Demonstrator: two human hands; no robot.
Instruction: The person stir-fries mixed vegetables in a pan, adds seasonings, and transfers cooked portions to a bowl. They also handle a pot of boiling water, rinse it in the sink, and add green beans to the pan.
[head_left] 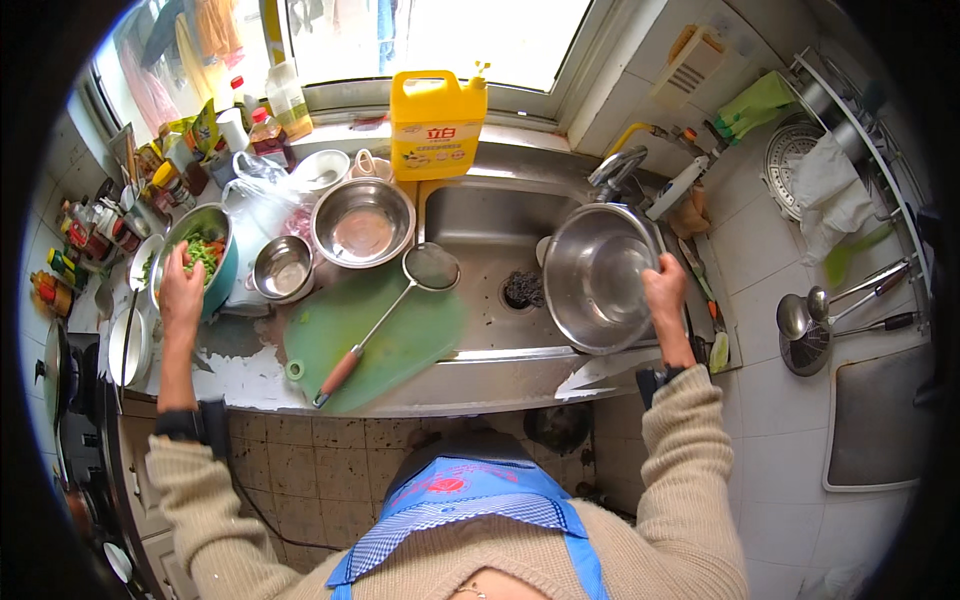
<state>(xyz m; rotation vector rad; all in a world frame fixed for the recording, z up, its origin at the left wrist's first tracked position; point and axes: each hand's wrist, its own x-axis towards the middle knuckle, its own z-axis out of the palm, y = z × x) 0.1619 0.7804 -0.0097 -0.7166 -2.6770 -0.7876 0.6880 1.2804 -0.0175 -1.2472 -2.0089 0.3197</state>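
Note:
My right hand [665, 290] grips the right rim of a large stainless steel basin [590, 310], which is tilted over the right side of the sink [490, 255]. At the far left, my left hand [180, 290] reaches over the near side of a teal-sided bowl [219, 286]. Its fingers are bent together beside the chopped green and orange vegetables [208, 252] in that bowl. Whether they pinch the vegetables or the rim is hidden. Between my hands, a wooden-handled mesh strainer [432, 267] lies across a green cutting board [400, 335].
Two steel bowls, one large [362, 225] and one small [283, 268], stand behind the board. A yellow jug [437, 125] sits by the window. The faucet [618, 170] rises behind the basin. Dark scraps [523, 290] fill the drain. Jars [105, 225] crowd the left corner; ladles [793, 316] hang right.

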